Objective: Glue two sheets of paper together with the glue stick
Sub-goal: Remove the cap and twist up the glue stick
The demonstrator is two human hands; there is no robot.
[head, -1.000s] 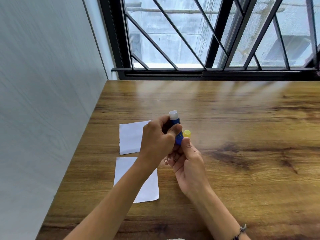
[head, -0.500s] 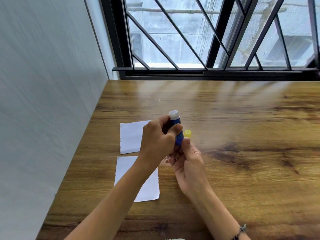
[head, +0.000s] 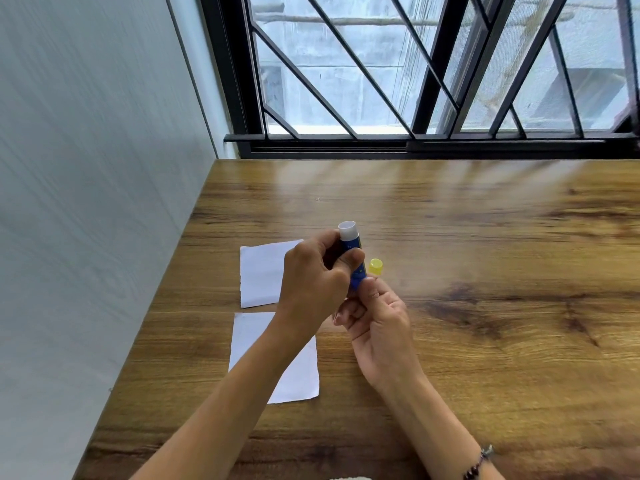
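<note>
On the left of the tabletop (head: pixel 485 341): two white paper sheets, one farther (head: pixel 261 273), one nearer (head: pixel 277 372), lying flat, slightly apart.
Left hand (head: pixel 313 282): above the far sheet, fingers and thumb curled round the blue glue stick (head: pixel 351 258), which is held off the tabletop.
Glue stick: tilted, white open end pointing up and away, uncapped.
Right hand (head: pixel 377 323): thumb and fingers pinching the stick's lower end.
Yellow cap (head: pixel 376 266): on the tabletop just right of the stick.
Right wrist: a beaded bracelet (head: pixel 479 464).
</note>
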